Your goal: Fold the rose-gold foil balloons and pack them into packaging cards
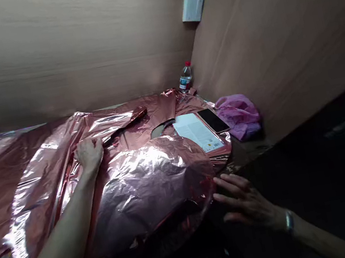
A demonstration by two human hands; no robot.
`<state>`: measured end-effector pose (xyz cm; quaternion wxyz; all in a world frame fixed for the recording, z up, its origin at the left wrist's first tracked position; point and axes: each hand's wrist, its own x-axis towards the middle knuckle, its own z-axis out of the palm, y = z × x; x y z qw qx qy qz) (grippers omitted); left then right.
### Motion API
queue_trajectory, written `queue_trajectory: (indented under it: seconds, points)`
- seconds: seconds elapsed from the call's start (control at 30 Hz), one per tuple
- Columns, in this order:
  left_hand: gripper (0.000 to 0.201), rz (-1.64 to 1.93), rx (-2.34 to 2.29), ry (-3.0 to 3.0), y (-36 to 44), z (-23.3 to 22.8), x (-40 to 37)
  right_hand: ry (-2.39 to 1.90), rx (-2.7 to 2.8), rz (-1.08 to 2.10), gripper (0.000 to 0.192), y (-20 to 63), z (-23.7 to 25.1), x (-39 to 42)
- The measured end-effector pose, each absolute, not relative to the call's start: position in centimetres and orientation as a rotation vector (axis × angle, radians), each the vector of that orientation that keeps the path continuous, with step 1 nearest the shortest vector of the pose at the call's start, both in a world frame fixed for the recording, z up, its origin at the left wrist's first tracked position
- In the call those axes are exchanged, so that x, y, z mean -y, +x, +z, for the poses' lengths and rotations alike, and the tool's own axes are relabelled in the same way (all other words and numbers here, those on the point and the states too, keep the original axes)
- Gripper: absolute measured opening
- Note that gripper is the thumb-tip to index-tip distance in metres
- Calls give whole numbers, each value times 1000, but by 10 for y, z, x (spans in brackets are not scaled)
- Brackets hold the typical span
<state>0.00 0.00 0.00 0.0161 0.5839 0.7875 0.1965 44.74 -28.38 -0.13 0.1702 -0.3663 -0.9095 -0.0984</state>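
Pink foil [152,168] lies out front, long way left to right, rounded part between the hands. Left hand [89,156] nearer: on the folds, fingers curled, can't tell if gripping. Right hand [246,198] empty, fingers spread by the right edge, contact unclear.

Looking like a small workshop corner: covering a table [249,149] with crumpled pink metallic foil [148,169], closing off two sides with plain brown walls [77,43], sinking into shadow at lower right, and mixing in everyday items near the corner, including a red-capped water bottle [185,78], a phone [213,120], a printed white sheet [197,132] and a bunched pink cloth [238,113].
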Motion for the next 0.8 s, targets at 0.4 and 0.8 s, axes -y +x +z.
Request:
queue_trajectory:
  seconds: [0.4, 0.8]
  points:
    - [36, 789, -2419, 1816, 9, 5, 11, -802, 2309, -384, 39, 392, -22, 240]
    - [33, 811, -1820, 1739, 5, 26, 1, -413, 2674, 289, 19, 336, 124, 180]
